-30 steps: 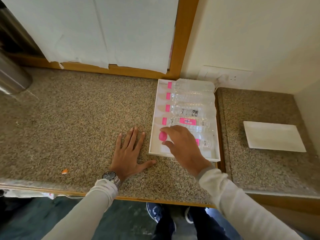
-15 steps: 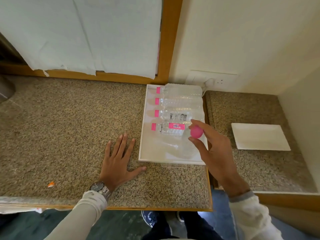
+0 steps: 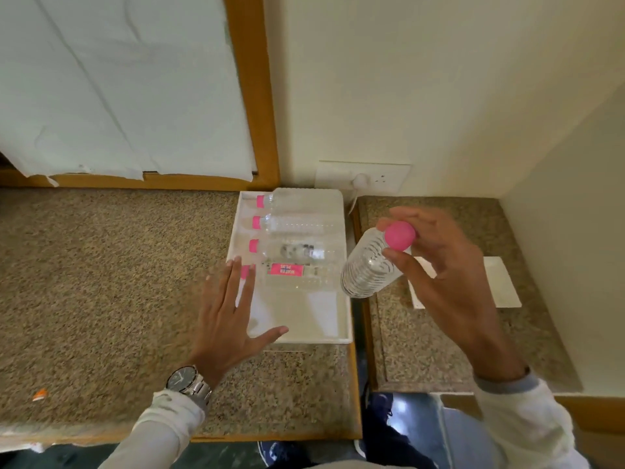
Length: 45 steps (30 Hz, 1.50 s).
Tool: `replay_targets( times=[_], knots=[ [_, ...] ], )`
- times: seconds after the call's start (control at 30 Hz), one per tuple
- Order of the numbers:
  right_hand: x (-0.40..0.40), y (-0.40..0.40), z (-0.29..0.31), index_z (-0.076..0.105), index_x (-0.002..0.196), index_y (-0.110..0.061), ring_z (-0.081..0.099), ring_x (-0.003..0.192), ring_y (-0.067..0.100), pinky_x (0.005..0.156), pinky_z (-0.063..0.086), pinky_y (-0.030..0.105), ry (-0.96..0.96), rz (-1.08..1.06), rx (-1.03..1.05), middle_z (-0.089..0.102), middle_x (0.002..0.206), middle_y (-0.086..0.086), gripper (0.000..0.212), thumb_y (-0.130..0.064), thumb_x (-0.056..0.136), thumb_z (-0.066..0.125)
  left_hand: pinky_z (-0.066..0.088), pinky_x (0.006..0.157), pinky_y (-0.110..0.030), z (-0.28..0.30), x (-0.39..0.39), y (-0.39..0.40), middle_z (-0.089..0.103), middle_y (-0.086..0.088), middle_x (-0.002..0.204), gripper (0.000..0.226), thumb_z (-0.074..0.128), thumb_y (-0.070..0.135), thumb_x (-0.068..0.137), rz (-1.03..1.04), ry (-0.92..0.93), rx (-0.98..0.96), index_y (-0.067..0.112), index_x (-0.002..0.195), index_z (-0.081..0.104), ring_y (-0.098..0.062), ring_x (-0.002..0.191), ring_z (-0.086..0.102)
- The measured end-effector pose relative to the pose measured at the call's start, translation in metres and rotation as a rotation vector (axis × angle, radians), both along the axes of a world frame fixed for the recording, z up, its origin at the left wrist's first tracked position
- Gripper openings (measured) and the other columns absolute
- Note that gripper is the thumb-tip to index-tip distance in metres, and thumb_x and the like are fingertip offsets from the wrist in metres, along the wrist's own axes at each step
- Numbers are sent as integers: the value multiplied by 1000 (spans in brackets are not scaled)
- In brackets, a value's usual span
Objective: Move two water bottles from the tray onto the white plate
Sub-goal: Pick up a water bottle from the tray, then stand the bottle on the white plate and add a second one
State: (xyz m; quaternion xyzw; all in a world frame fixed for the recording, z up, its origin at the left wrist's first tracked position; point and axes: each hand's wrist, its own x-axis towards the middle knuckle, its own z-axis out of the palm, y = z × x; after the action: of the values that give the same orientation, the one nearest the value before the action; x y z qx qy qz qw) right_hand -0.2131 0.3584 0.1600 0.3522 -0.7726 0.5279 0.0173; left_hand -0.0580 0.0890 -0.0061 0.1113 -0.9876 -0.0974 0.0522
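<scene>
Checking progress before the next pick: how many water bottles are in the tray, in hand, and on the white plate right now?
In the tray: 4 bottles, lying on their sides, pink caps to the left.
In the right hand: 1 bottle, held by its pink cap end.
On the white plate: 0 that I can see; the right hand covers part of it.
Total: 5 bottles.

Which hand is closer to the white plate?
The right hand. It holds a water bottle by its pink cap and overlaps the white plate in this view. The left hand is far off, spread over the tray's left edge.
</scene>
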Motion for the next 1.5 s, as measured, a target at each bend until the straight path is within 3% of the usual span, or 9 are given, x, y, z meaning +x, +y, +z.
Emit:
replay_targets(
  times=[0.1,0.33,0.53,0.73,1.0,1.17,1.37,1.5],
  knots=[
    [-23,31,0,61,126,-19,63,117,14,95,55,31,-28,21,-2,60,124,-22,38,-13,90,69,24,121,-68,9,-29,42,12,-18,169,119,32,95,76,8,24,21,11,160,16,-33,157,11],
    [-80,103,-24,61,122,-23,61,119,12,95,51,22,-76,35,41,62,125,-17,31,-19,92,67,23,126,-56,12,-99,152,13,-14,170,119,39,93,76,-30,67,87,13,160,14,-29,158,11],
    [-119,141,-49,60,120,-26,59,118,2,94,48,20,-98,31,102,59,121,-29,28,-22,93,65,32,122,-57,-8,-147,217,19,-16,168,119,42,92,77,-82,-6,130,9,159,19,-30,157,16],
    [-133,151,-76,60,120,-27,56,116,-11,95,41,7,-106,21,171,60,120,-29,33,-14,91,67,27,124,-57,-43,-168,230,11,-12,170,121,32,96,76,-81,-150,124,12,160,11,-28,158,8],
    [-131,154,-104,52,122,-34,45,118,-26,98,34,0,-167,39,269,61,122,-20,35,-20,93,63,24,125,-59,-83,-179,245,5,-16,170,128,39,96,73,-87,-226,188,8,160,6,-31,158,3],
    [-132,161,-109,55,126,-32,48,123,-18,101,32,1,-187,13,250,54,128,-33,34,-23,94,62,24,123,-63,-94,-181,252,8,-16,170,128,41,97,71,-63,-207,195,9,160,10,-33,158,5],
    [-135,162,-111,58,129,-23,51,127,-10,105,36,8,-190,17,262,58,131,-24,35,-22,95,63,22,123,-64,-99,-182,252,9,-14,170,129,42,98,68,-54,-180,186,12,160,13,-34,158,5],
    [-134,160,-107,54,130,-30,52,126,-5,105,38,11,-166,22,312,61,129,-18,34,-27,97,58,21,123,-64,-98,-182,252,5,-13,171,131,38,100,67,-43,-210,182,14,161,7,-34,158,2]
  ],
)
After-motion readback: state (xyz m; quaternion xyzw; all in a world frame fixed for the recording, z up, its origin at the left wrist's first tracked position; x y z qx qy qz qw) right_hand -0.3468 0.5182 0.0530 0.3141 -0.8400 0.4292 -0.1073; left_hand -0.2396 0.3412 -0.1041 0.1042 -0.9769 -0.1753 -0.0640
